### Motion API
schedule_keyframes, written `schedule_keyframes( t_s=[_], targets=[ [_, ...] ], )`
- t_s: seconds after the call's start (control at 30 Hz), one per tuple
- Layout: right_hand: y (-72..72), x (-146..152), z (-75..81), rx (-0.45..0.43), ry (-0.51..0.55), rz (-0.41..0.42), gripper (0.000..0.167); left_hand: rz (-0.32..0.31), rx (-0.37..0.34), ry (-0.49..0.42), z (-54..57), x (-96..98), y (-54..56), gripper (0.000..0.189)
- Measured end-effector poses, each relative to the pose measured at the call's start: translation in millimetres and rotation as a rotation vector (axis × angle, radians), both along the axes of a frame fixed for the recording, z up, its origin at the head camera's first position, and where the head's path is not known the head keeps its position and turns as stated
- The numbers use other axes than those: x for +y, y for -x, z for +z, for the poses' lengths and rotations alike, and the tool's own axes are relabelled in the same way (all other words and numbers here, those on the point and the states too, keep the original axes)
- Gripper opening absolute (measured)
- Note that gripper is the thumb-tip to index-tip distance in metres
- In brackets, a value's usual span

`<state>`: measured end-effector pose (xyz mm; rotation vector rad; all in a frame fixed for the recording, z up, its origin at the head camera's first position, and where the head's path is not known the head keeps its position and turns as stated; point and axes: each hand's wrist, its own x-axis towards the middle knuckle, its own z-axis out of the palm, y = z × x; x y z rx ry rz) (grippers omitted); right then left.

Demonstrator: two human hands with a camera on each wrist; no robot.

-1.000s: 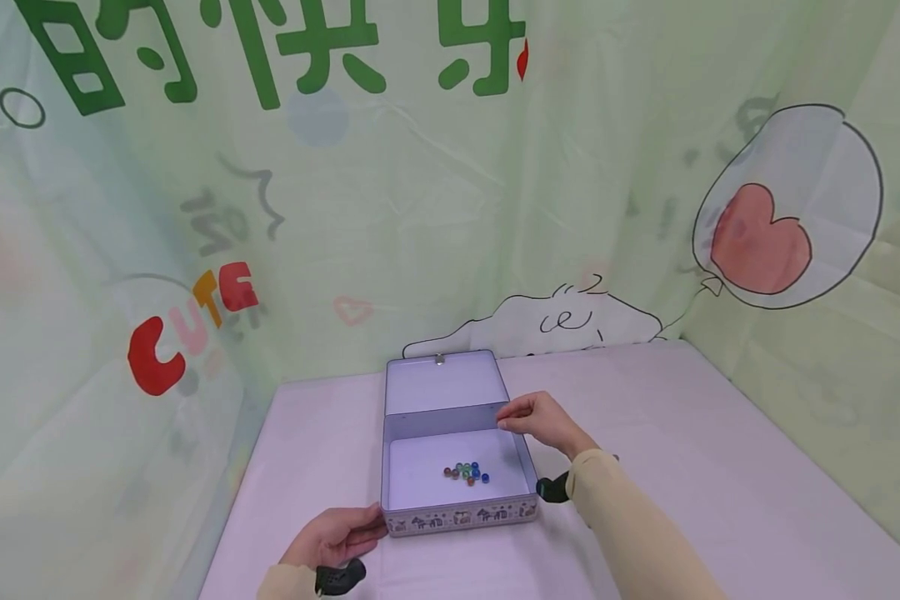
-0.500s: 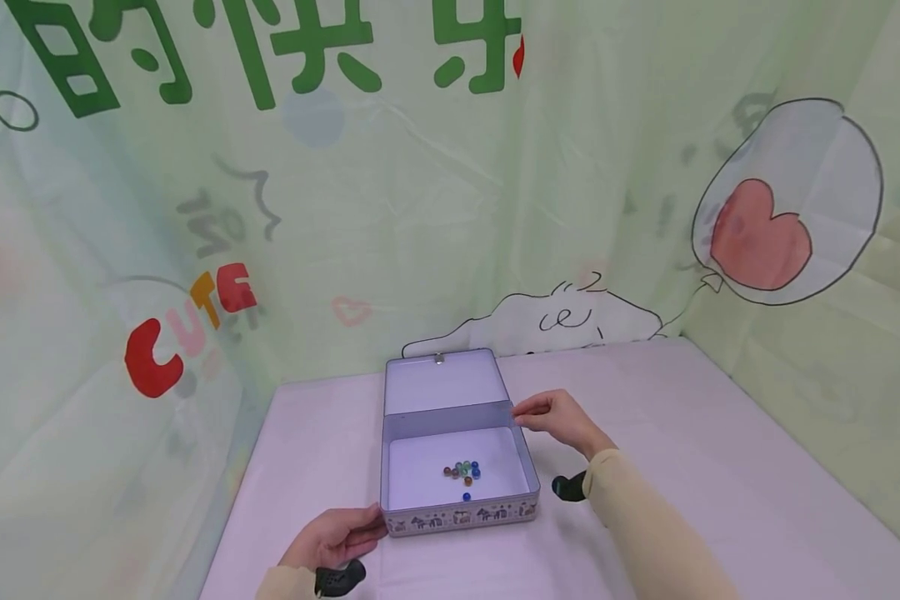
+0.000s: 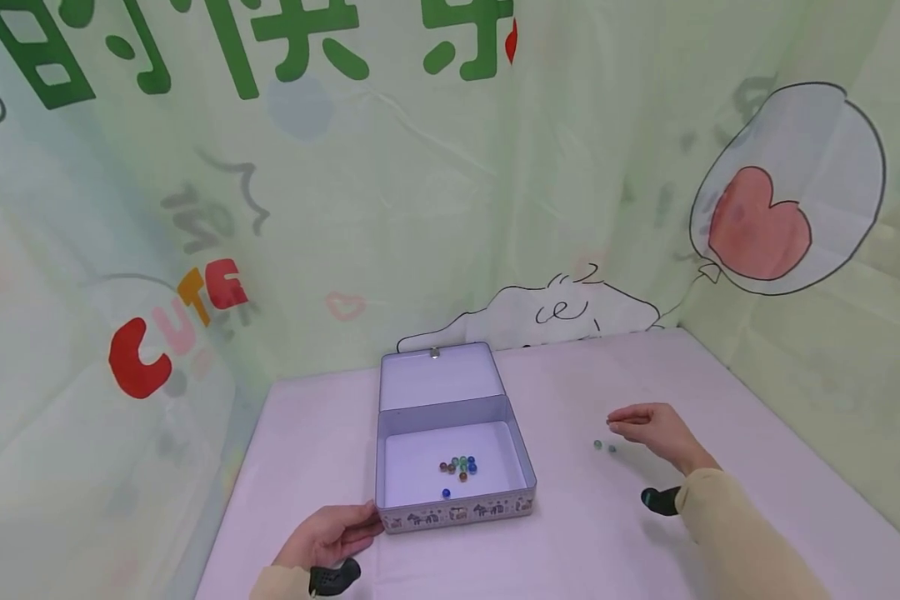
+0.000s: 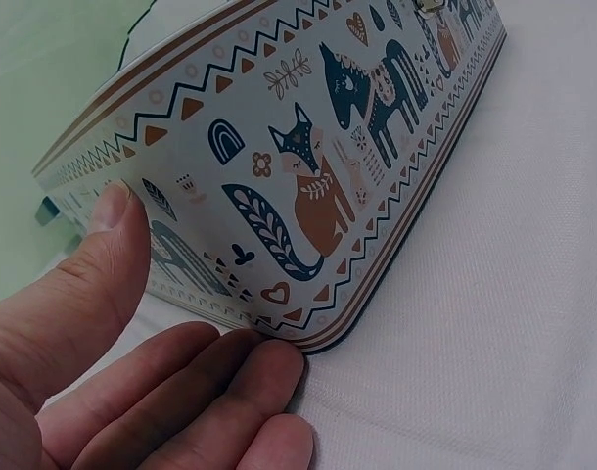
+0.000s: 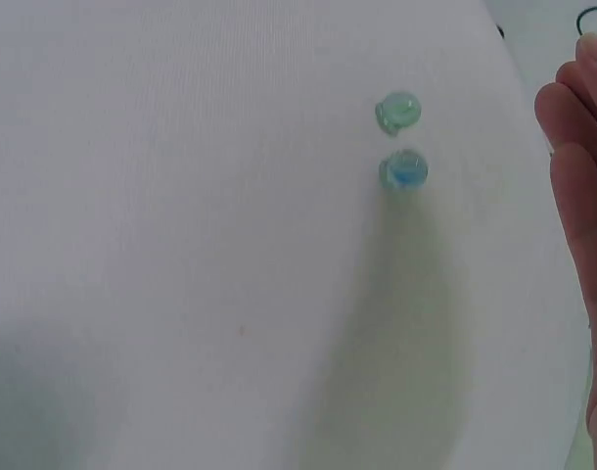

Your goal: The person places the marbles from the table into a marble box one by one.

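Observation:
A tin box with a patterned front stands on the table, its hinged lid swung back. Several glass marbles in brown, green and blue cluster on its floor, and one blue marble lies by the front wall. My left hand touches the box's front left corner; in the left wrist view the thumb lies along the side and the fingertips meet the bottom edge. My right hand hovers near a green marble and a bluish marble on the table, fingers extended together, with nothing visible in them.
The pale table cover runs back to a printed curtain that closes off the rear and both sides. A small metal clasp sits on the lid's far edge.
My right hand has moved right, from above the box to the two marbles on the table. One blue marble has rolled to the front left inside the box. My left hand has stayed at the corner.

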<state>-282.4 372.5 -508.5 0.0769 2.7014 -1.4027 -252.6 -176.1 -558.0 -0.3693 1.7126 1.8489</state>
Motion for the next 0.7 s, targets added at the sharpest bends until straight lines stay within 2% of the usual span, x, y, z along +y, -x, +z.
schedule_keyframes(
  t_s=[0.1,0.33,0.53,0.7],
  targets=[
    [0.4,8.7,-7.9,-0.022,-0.033,-0.024,0.042,0.000,0.003,0.004,0.8,-0.1,-0.2,0.031],
    [3.6,15.6,-36.8,-0.062,-0.104,-0.044,0.034,-0.015,0.006,0.002,1.2,-1.1,-2.5,0.034],
    [2.6,12.1,-49.7,-0.024,-0.146,-0.067,0.030,-0.014,0.010,-0.004,0.8,-1.1,-2.1,0.039],
    [8.0,1.8,-53.5,0.038,-0.262,-0.044,0.024,-0.013,0.002,0.014,2.3,-0.7,-0.8,0.035]
  ],
)
